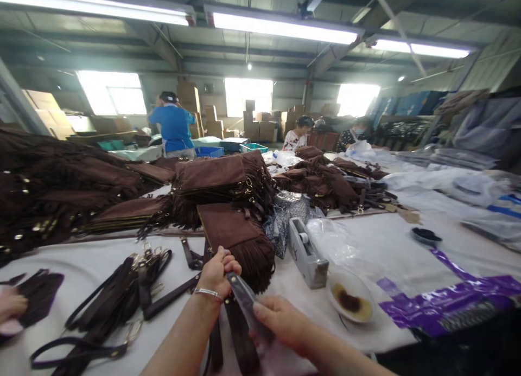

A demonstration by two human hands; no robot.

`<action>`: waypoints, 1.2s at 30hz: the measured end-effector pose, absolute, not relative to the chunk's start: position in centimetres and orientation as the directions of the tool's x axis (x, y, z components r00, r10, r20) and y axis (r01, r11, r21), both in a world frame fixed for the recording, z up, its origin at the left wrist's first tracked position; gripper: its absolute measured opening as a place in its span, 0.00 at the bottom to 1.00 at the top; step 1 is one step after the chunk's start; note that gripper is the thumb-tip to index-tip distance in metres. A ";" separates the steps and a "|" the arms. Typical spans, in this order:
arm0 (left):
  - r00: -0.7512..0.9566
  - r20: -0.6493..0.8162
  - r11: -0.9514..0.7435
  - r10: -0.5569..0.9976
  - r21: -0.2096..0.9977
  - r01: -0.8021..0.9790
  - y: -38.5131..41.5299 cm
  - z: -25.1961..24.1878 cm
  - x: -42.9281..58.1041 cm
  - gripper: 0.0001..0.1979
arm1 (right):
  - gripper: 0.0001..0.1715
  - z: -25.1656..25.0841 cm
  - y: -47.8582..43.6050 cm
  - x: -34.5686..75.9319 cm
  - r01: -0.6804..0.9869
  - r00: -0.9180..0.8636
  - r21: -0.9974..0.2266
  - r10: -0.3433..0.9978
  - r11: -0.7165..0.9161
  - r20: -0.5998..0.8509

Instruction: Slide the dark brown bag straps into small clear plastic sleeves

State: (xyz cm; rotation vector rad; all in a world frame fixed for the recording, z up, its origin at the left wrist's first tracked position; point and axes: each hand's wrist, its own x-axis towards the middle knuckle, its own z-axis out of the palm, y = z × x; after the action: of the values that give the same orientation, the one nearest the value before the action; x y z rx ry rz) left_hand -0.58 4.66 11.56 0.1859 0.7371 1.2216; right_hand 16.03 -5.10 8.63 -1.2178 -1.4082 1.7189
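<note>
My left hand (220, 274), wearing a bracelet, is closed round the end of a dark brown leather strap (241, 289). The strap slants down to my right hand (283, 320), whose thumb and fingers pinch it farther along; the part below is blurred. More of the dark strap (240, 332) hangs beneath my hands. Just beyond my left hand lies a brown fringed bag (232, 229). To the left, a bundle of dark straps (118, 289) with gold-coloured clasps rests on the white-covered table (171, 332).
Stacked brown bags (215, 172) and a large pile (61, 186) fill the far left. A grey tape dispenser (308, 254), a white dish (350, 294) of brown stuff and purple plastic packaging (456, 305) lie right. Another person's hand (12, 305) shows at left; other people stand or sit beyond.
</note>
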 end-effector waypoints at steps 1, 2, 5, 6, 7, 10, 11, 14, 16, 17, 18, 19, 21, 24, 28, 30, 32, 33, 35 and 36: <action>0.143 -0.413 0.356 0.900 0.503 -0.788 4.6 11.4 -0.6 0.13 | 0.31 7.7 -5.1 14.8 0.027 -0.415 -0.931 0.843 -0.364 -0.342; 0.140 -0.412 0.352 0.900 0.500 -0.791 4.6 11.3 -0.5 0.14 | 0.31 6.9 -5.0 13.9 -0.030 -0.405 -0.904 0.832 -0.426 -0.379; 0.118 -0.406 0.330 0.906 0.504 -0.798 4.6 10.8 -0.2 0.15 | 0.27 5.5 -4.6 12.4 -0.104 -0.313 -0.895 0.869 -0.433 -0.384; 0.107 -0.403 0.320 0.909 0.510 -0.798 4.7 10.7 -0.1 0.15 | 0.26 5.4 -4.4 12.3 -0.105 -0.290 -0.906 0.884 -0.411 -0.367; 0.099 -0.399 0.313 0.912 0.519 -0.795 4.7 10.7 0.0 0.15 | 0.25 5.4 -4.2 12.3 -0.104 -0.279 -0.914 0.893 -0.393 -0.353; 0.096 -0.394 0.321 0.914 0.557 -0.766 4.2 10.9 -0.2 0.13 | 0.24 5.5 -4.0 12.2 -0.112 -0.248 -0.923 0.910 -0.368 -0.333; 0.101 -0.399 0.335 0.911 0.575 -0.747 3.7 11.1 -0.4 0.12 | 0.24 5.5 -4.1 12.2 -0.120 -0.230 -0.924 0.916 -0.362 -0.329; 0.113 -0.408 0.380 0.906 0.665 -0.643 1.3 10.8 -0.9 0.12 | 0.24 5.5 -4.5 12.1 -0.121 -0.178 -0.931 0.930 -0.346 -0.322; 0.122 -0.395 0.392 0.911 0.732 -0.557 -0.9 9.8 -0.7 0.15 | 0.25 5.7 -4.6 11.9 -0.104 -0.172 -0.941 0.937 -0.323 -0.303; 0.127 -0.382 0.389 0.915 0.757 -0.525 -1.9 9.2 -0.3 0.16 | 0.25 5.9 -4.7 11.7 -0.092 -0.182 -0.949 0.942 -0.301 -0.281; 0.107 -0.371 0.372 0.922 0.779 -0.504 -2.8 8.5 0.1 0.16 | 0.25 6.1 -4.7 11.6 -0.079 -0.190 -0.960 0.949 -0.269 -0.251; 0.075 -0.357 0.346 0.931 0.802 -0.487 -3.5 7.9 0.7 0.17 | 0.25 6.3 -4.7 11.4 -0.062 -0.194 -0.970 0.957 -0.234 -0.218; -0.030 -0.330 0.280 0.943 0.841 -0.462 -4.1 7.0 1.7 0.17 | 0.24 6.7 -4.9 11.1 -0.009 -0.201 -0.983 0.964 -0.181 -0.176; -0.131 -0.313 0.216 0.941 0.850 -0.481 -3.5 7.3 2.5 0.18 | 0.22 7.2 -5.3 11.0 0.079 -0.205 -0.977 0.956 -0.197 -0.209; -0.103 -0.350 0.229 0.931 0.781 -0.580 -1.2 9.2 2.3 0.19 | 0.19 7.5 -6.0 11.0 0.106 -0.177 -0.962 0.948 -0.251 -0.266; -0.081 -0.365 0.246 0.927 0.759 -0.603 0.0 9.9 1.9 0.18 | 0.19 7.2 -6.2 11.0 0.092 -0.152 -0.971 0.960 -0.222 -0.234; -0.077 -0.376 0.256 0.923 0.751 -0.609 1.2 10.3 1.4 0.17 | 0.18 6.6 -6.3 10.9 0.084 -0.137 -0.976 0.968 -0.200 -0.211; -0.080 -0.382 0.257 0.921 0.748 -0.612 1.7 10.4 1.1 0.17 | 0.18 6.3 -6.3 10.9 0.086 -0.135 -0.974 0.966 -0.209 -0.219; -0.074 -0.395 0.266 0.916 0.734 -0.625 2.5 10.5 0.5 0.17 | 0.19 5.5 -6.4 10.7 0.087 -0.146 -0.962 0.952 -0.258 -0.269; -0.062 -0.402 0.276 0.914 0.724 -0.632 2.8 10.6 0.2 0.17 | 0.19 5.2 -6.5 10.6 0.085 -0.153 -0.956 0.944 -0.281 -0.291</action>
State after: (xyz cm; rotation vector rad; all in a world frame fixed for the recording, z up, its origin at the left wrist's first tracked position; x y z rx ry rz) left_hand 0.17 2.82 10.62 0.3607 0.9946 1.3098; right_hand 10.62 -6.51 5.20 -1.3893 -1.2271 1.5204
